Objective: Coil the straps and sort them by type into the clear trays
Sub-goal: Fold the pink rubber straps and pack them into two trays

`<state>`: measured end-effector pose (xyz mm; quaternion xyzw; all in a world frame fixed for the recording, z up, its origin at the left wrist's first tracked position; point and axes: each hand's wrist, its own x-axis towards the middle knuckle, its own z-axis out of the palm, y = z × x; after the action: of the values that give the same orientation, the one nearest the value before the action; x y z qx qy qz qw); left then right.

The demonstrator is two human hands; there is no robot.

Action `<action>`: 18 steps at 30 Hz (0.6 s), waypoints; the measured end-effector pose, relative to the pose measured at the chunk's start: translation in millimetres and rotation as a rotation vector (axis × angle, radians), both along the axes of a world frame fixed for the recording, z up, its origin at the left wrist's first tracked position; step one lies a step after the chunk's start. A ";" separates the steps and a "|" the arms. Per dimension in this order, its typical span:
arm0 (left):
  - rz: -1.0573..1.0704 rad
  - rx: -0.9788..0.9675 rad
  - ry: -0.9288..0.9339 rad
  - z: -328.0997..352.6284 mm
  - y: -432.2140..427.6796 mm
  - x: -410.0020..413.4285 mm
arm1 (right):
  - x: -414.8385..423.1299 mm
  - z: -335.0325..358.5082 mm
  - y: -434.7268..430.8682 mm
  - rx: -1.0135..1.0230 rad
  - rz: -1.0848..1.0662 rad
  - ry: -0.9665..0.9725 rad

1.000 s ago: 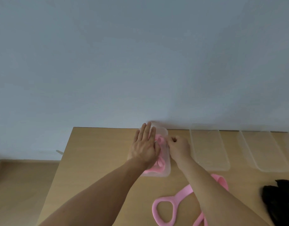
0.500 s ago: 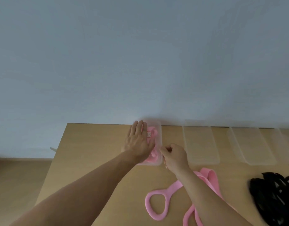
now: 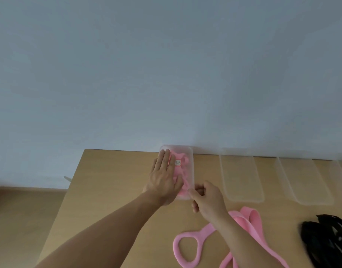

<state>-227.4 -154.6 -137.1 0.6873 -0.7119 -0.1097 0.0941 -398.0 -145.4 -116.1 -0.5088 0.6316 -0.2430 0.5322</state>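
Left hand (image 3: 164, 180) is flat, palm down, fingers straight and together. It presses on the pink strap (image 3: 182, 161) bunched inside the left tray (image 3: 176, 147). The palm covers the tray's near left part, fingertips near its far end. A small white label (image 3: 177, 162) on the strap shows just right of my fingers.

Right hand (image 3: 206, 198) sits at the tray's near right corner, fingers curled in, thumb and forefinger tips together by the rim. A bit of the strap runs down toward them. I can't tell whether they pinch strap, rim or nothing.

The left tray is at the table's (image 3: 112, 190) far edge, against the wall (image 3: 166, 74). The second tray (image 3: 241, 176) and third tray (image 3: 305, 180) are in the same row to the right, apart from each other. A sliver of one more is at the frame's right edge.

The loose pink strap (image 3: 256, 223) lies on the table near me, partly under my right forearm, with a loop at its left end. The black straps (image 3: 324, 238) are piled to its right, near the frame's edge, apart from the pink one.
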 end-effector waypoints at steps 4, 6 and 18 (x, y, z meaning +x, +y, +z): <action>0.008 0.044 -0.018 1.1 -0.7 0.7 | 0.1 -2.2 2.7 -0.007 -0.004 -0.018; 0.008 0.127 -0.066 3.5 -1.9 1.2 | -0.5 -2.2 2.2 0.001 0.017 -0.011; -0.023 -0.103 0.058 70.8 30.0 -38.6 | -44.7 47.4 -4.1 -0.373 0.319 0.486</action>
<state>-266.0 -124.6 -66.3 0.6697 -0.7214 -0.0940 0.1488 -442.7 -149.5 -68.7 -0.7328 0.5968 -0.1397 0.2953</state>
